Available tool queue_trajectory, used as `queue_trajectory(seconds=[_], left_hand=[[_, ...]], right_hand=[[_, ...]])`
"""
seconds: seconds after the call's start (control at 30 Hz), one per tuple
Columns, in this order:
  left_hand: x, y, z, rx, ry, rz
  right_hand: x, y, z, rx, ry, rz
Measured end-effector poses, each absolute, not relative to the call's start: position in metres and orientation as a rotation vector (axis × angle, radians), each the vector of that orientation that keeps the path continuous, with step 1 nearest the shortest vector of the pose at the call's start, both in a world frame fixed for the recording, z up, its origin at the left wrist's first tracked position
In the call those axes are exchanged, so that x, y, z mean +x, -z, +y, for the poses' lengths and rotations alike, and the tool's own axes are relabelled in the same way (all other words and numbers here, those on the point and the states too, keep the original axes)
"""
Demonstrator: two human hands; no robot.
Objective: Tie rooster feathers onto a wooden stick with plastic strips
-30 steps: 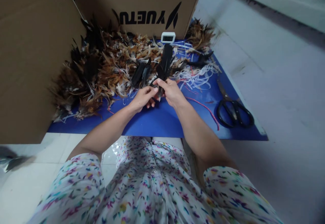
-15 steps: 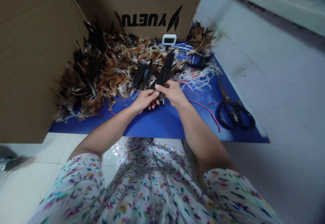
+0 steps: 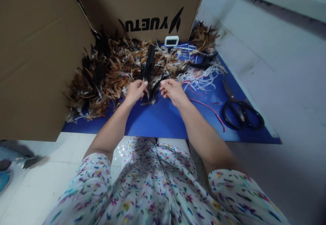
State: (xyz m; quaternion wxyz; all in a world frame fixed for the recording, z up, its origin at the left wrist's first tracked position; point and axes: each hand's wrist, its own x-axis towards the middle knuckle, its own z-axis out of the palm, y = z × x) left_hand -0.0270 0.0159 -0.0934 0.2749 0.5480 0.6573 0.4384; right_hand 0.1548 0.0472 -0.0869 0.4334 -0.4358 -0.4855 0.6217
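Observation:
My left hand (image 3: 137,89) is closed in a pinch on black feathers (image 3: 150,62), which stand up from its fingertips. Just to the right, my right hand (image 3: 171,90) has its thumb and fingers pressed together. A thin, curved black feather (image 3: 158,85) shows at those fingertips. A gap separates the two hands, both over the front part of a blue board (image 3: 158,123). Behind them spreads a thick heap of brown and black feathers (image 3: 117,62); some pale feather ends and fluff lie between my hands.
Black-handled scissors (image 3: 243,114) lie on the right. White plastic strips (image 3: 203,79) and a red string (image 3: 210,111) are beside my right hand. A small white digital display (image 3: 171,41) stands before a cardboard box (image 3: 152,0). Another cardboard panel (image 3: 30,65) rises on the left.
My hands were together on the black feathers and are now apart, the left shifted leftward with feathers upright. A curved black feather now shows by my right fingertips. The view turned slightly left.

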Motion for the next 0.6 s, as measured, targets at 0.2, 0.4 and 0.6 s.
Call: queue_trajectory(seconds=[0.2, 0.4, 0.6], left_hand=[[-0.058, 0.087, 0.022, 1.879, -0.962, 2.182], [-0.049, 0.084, 0.010, 1.988, -0.445, 2.274], [-0.044, 0.080, 0.003, 1.959, -0.262, 2.491]], right_hand=[[0.154, 0.083, 0.044, -1.107, -1.524, -1.237], [0.153, 0.083, 0.044, -1.099, -1.465, -1.309], [0.152, 0.086, 0.042, -1.116, -1.433, -1.366]])
